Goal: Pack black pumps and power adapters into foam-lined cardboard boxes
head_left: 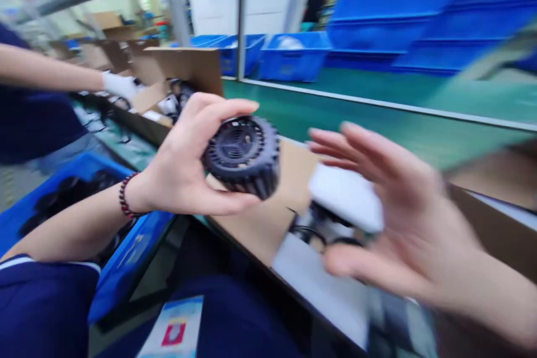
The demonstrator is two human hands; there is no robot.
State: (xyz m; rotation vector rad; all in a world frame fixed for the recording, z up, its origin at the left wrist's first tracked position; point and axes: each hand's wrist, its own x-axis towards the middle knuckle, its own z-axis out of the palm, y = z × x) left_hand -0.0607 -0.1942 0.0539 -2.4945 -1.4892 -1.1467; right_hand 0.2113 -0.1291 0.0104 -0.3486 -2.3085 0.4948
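My left hand (180, 162) grips a round black plastic part (243, 154) with a ribbed side and a slotted, grille-like face turned up. The thumb presses it from below and the fingers from above. To the right, my right hand (403, 218) is blurred, with fingers and thumb spread and nothing between them. Just past its fingers lies a white block-shaped piece (346, 196), with dark cables (308, 232) beside it, in an opened cardboard box (260, 224). What the white piece is, I cannot tell.
A blue bin (138, 263) of black parts stands at lower left. A co-worker's white-gloved hand (119, 85) reaches toward other cardboard boxes (180, 67) at left. Blue crates (296, 59) stand beyond the green surface (335, 117), and a metal post (241, 17) rises there.
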